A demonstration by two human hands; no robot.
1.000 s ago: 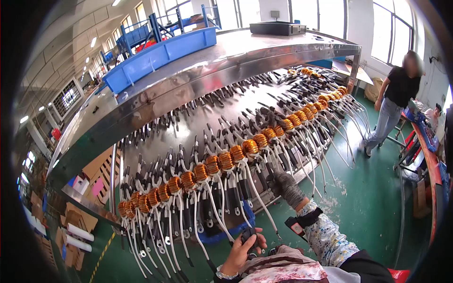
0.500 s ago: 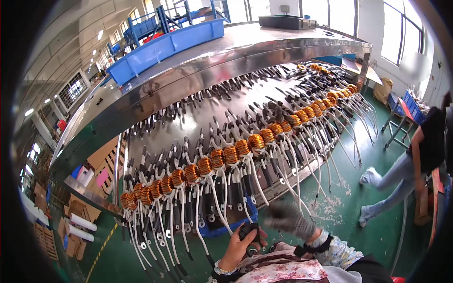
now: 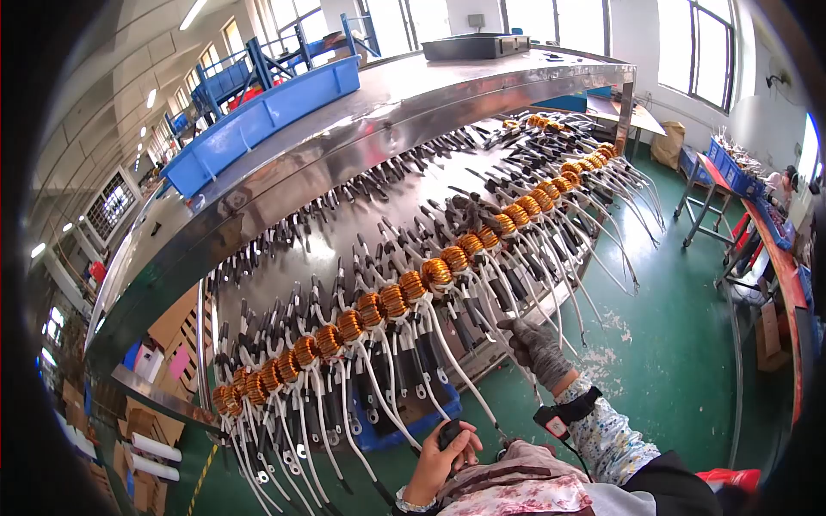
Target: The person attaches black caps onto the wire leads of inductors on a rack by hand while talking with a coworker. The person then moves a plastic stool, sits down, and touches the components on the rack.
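My left hand (image 3: pixel 440 460) is bare and closed around a small black object (image 3: pixel 449 434), low in the middle of the head view; its kind is mostly hidden by the fingers. My right hand (image 3: pixel 538 351), in a grey glove, reaches forward to the hanging leads with its fingers curled. A white lead (image 3: pixel 465 370) hangs left of the glove; whether the fingers grip a lead is hidden. In front of both hands, a long row of copper-wound ring coils (image 3: pixel 393 301) lies on a metal shelf (image 3: pixel 323 249), their white and black leads ending in metal lugs.
Above the shelf runs a steel tabletop (image 3: pixel 396 90) carrying a blue bin (image 3: pixel 267 125) and a black tray (image 3: pixel 476 46). A blue crate (image 3: pixel 404 427) stands below the leads. At right is a red-edged bench (image 3: pixel 779 258) with a person (image 3: pixel 781 185) beside it. Cardboard boxes (image 3: pixel 142 482) lie at lower left.
My right hand has moved forward and up to the leads. The left hand keeps the black object. The view has turned rightward, and the person walking at right has left it.
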